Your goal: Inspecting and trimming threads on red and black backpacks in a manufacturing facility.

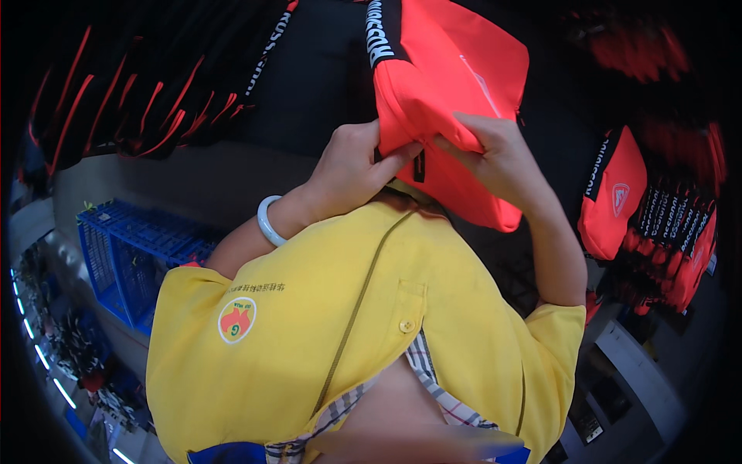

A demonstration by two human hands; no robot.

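Note:
Both hands work on a bright red fabric bag [483,58] with a black strip and white lettering along its left side. My left hand [355,166] grips its near left edge, thumb pressed in toward a small black tab [419,166]. My right hand [498,155] pinches a fold of the same red fabric, its fingertips partly tucked into the fold. The bag is held close in front of my chest, over the edge of a dark work surface [309,77]. A pale bangle circles my left wrist.
At the far left, several black pieces with red edging [147,108] lie in a row. Blue plastic crates [131,247] stand at left below the surface. To the right are another red bag [614,193] and a stack of similar red and black bags [672,240].

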